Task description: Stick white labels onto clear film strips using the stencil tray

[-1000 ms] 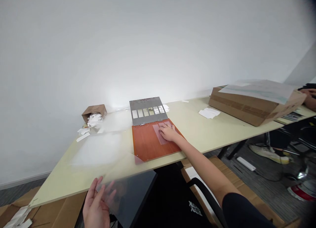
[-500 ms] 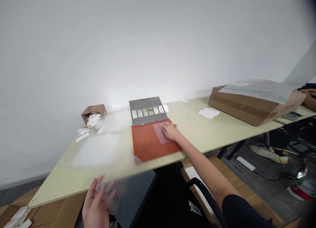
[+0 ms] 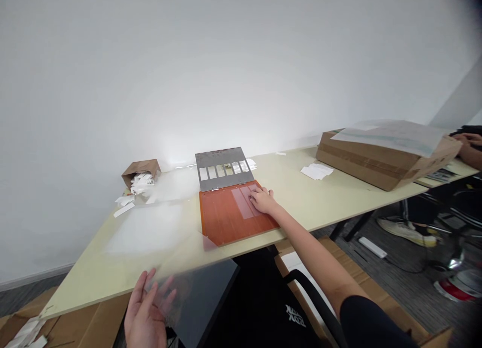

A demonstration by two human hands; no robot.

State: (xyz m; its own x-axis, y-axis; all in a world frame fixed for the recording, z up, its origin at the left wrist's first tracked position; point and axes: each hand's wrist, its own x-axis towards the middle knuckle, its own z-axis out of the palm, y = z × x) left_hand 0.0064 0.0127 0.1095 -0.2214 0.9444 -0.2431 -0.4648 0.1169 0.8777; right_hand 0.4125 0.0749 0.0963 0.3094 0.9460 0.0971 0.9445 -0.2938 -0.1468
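Note:
My right hand (image 3: pixel 262 200) rests on the reddish-orange board (image 3: pixel 222 215), fingertips bent down onto pale translucent strips (image 3: pixel 243 204) near its right side. A grey metal frame with a row of slots (image 3: pixel 214 159) is hinged to the board's far edge and stands folded back. At the table's near edge my left hand (image 3: pixel 147 308) holds a clear plastic sheet (image 3: pixel 188 255), some fingers seen hazily through it. One corner of the sheet overlaps the board's near left corner. Beneath the sheet a dark panel shows.
A brown paper bag (image 3: pixel 141 172) spills white paper slips at the left. White papers (image 3: pixel 317 171) and a large cardboard box (image 3: pixel 371 157) lie to the right. Translucent film (image 3: pixel 146 230) covers the table's left part. Another person's hand (image 3: pixel 470 142) is at the far right.
The view has shifted slightly. My right fingers have moved a little on the strips, baring more of them. My left hand keeps its place.

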